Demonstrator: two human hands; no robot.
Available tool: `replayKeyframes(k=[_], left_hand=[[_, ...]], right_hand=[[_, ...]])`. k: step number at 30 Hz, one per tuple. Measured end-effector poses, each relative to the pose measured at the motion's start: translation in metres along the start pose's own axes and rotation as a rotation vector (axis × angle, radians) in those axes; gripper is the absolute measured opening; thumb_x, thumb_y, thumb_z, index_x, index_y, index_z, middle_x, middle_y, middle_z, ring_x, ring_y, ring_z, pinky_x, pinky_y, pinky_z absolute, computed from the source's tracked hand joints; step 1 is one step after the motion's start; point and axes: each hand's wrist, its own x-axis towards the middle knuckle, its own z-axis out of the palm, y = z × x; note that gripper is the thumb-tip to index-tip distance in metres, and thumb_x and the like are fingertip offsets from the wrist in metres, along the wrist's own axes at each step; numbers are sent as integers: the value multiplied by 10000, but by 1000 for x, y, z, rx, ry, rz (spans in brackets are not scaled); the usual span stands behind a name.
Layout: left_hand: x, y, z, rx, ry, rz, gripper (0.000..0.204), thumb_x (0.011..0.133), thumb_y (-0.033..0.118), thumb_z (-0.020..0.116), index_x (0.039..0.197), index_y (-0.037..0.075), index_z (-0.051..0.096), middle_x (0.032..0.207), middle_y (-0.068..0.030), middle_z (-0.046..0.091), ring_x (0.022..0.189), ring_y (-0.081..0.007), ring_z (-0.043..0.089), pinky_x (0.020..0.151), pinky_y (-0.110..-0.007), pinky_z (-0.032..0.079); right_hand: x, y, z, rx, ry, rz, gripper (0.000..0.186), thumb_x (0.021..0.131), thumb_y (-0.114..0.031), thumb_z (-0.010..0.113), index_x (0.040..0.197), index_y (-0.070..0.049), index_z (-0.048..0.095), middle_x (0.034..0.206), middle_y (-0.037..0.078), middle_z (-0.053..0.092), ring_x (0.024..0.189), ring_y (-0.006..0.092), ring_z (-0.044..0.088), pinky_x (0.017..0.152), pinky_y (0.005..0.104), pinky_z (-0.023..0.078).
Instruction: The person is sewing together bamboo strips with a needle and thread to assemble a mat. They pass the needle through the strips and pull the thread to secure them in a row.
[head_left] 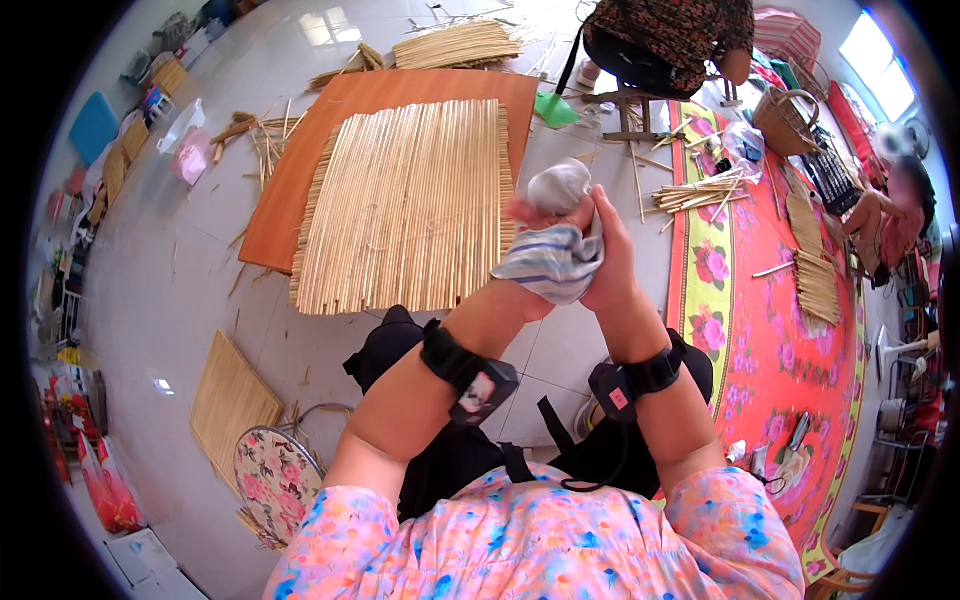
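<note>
At left I see a round floral seat (pixel 275 478); beyond it, a mat of pale slats (pixel 405 205) rests on an orange-brown board (pixel 285 190). A striped cloth (pixel 552 262) is between both hands, partly covering the left hand (pixel 566 217), whose finger state I cannot tell. The right hand (pixel 612 262) touches it, fingers straight and close together; whether they grip, I cannot tell. Farther right, loose sticks (pixel 705 193) lie partly on a red floral sheet (pixel 765 345).

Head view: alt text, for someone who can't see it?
Left hand and right hand meet at a striped cloth. Beyond, a mat of thin sticks lies over a brown board; a red floral sheet spreads at right.
</note>
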Motion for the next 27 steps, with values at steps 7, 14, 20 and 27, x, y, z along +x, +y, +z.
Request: replayKeyframes(k=[7,14,20,27], left_hand=[[37,-48,-19,168,78,132,399,903,474,619,1066,112,584,1010,-18,588,957,-123,541,835,-291,445],[34,-56,-20,446,54,416,335,946,401,569,1007,76,626,874,-41,626,805,-150,589,734,-295,475],[12,-27,-12,930,86,747,312,967,343,546,952,50,653,757,-70,649,676,-190,628,643,-305,500],[-2,-13,2,901,257,1159,289,905,352,625,940,67,593,804,-97,648,692,-232,654,587,-323,508]], right_hand=[[-2,11,-7,-177,194,-64,543,1034,-436,295,1100,52,524,928,217,653,750,239,647,703,342,554],[-2,11,-13,-316,136,-204,525,1042,-403,300,1035,41,581,930,153,654,808,218,618,748,321,506],[-5,4,-13,-289,107,-207,490,1036,-384,336,1012,25,605,928,143,668,793,212,635,736,319,520],[-1,-18,-22,-174,178,-246,460,1026,-344,351,1105,43,587,995,142,666,900,218,644,824,347,515]])
